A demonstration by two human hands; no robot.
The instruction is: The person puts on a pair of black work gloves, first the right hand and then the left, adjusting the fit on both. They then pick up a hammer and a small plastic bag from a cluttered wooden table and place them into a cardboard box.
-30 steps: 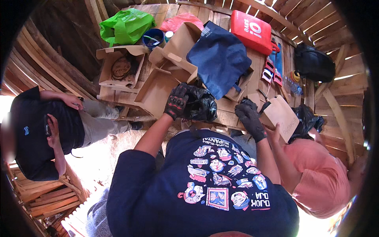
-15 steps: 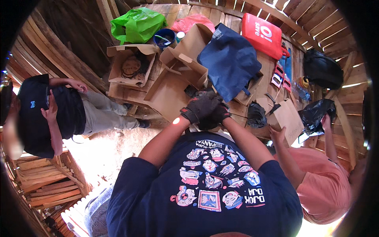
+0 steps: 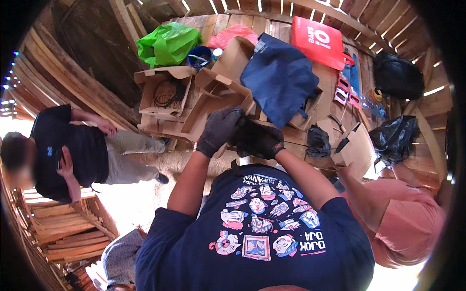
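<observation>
My left hand [image 3: 221, 128] and my right hand [image 3: 268, 141] wear black gloves with red marks and meet in front of my chest. The left hand's fingers are bent toward the right hand. Dark material shows between them, but I cannot make out whether it is a separate thing or part of a glove. Just beyond my hands stands an opened cardboard box [image 3: 199, 112], and a dark blue cloth bag [image 3: 277, 80] lies over another box beside it. The right hand's fingers are mostly lost in the black.
On the wooden table [image 3: 221, 24] are a green bag [image 3: 170, 43], a blue cup [image 3: 200, 57], a red bag [image 3: 318, 42] and a crumpled black plastic bag [image 3: 318, 140]. At right a person in pink holds a paper bag [image 3: 357, 151]; another person [image 3: 73, 150] stands at left.
My hands, formerly clasped together, have drawn apart a little, the left one moving left. The person at right has tilted the paper bag. My view has shifted slightly.
</observation>
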